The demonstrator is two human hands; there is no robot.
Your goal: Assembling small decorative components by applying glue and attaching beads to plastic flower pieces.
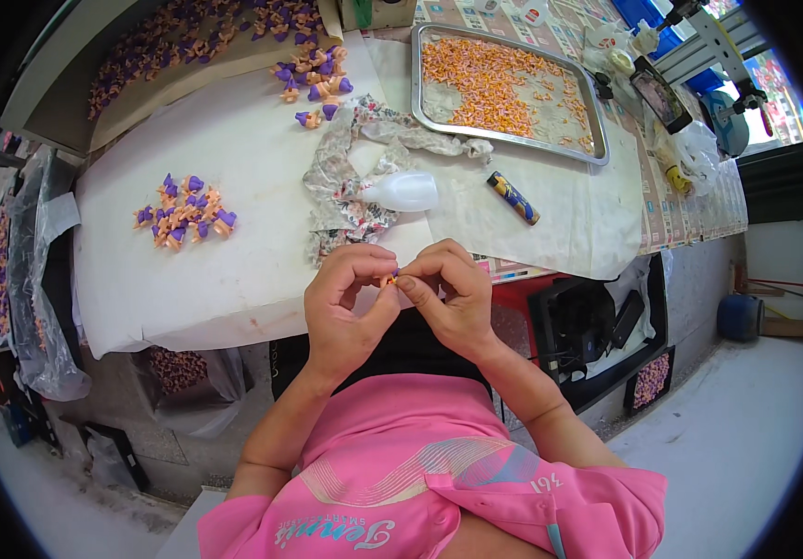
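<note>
My left hand [346, 303] and my right hand [448, 293] meet just in front of the table's near edge. Together their fingertips pinch a tiny orange piece [390, 278], mostly hidden by the fingers. To the left on the white table cover [234, 270] lies a small pile of finished purple-and-orange pieces [185, 212]. A metal tray [597, 140] of loose orange pieces stands at the back right. A white squeeze bottle [403, 191] lies on its side just beyond my hands.
A crumpled patterned cloth [341, 186] lies around the bottle. A blue-and-yellow lighter [513, 197] rests right of it. More purple-and-orange pieces [313, 79] spread along the back. Plastic bags [34, 279] hang at the table's left; a black box [578, 326] sits under it.
</note>
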